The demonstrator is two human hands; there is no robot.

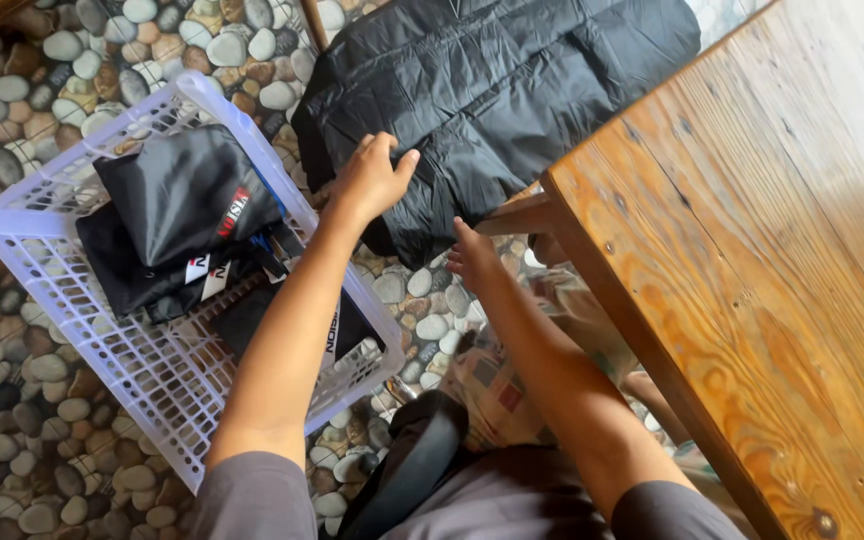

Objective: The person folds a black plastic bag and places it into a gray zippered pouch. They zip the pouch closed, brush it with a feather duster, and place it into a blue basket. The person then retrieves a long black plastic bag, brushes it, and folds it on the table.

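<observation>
A black quilted jacket (492, 90) lies spread over a seat at the top middle. My left hand (370, 178) rests flat on its lower left edge, fingers together and pressing the fabric. At the jacket's bottom edge, close to a wooden table corner, my right hand (474, 258) pinches the fabric. A white plastic laundry basket (62, 190) stands on the floor to the left, holding several folded black garments (184, 200).
A wooden table (752, 270) fills the right side, its corner close to my right hand. The floor is pebble-patterned (22, 440). A dark strap (417, 470) hangs across my body at the bottom. Patterned cloth (512, 380) covers my lap.
</observation>
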